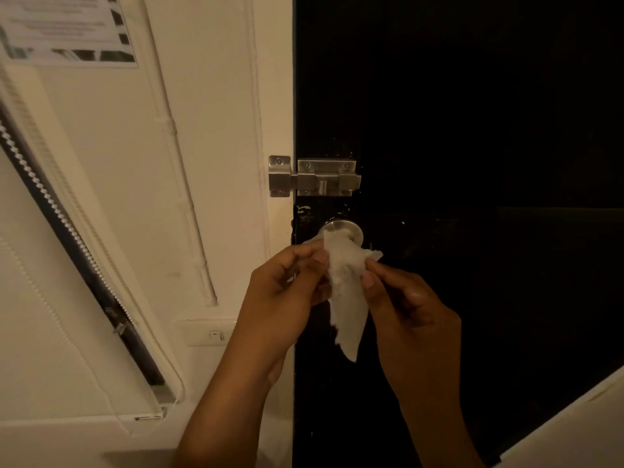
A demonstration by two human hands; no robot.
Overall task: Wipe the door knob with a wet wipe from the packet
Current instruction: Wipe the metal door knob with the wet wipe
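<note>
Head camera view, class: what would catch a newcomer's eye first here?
The white wet wipe stands out at centre, pinched between the left hand and right hand against the black door. Just above it sit the steel door knob and a slide bolt.

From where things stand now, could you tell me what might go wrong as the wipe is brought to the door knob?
The wet wipe is pinched only at its edges by the left hand and right hand, with a long tail hanging loose; it could slip or tear. Held flat, it may clean only the front of the door knob. The loose tail might also snag the bolt latch above.
</note>
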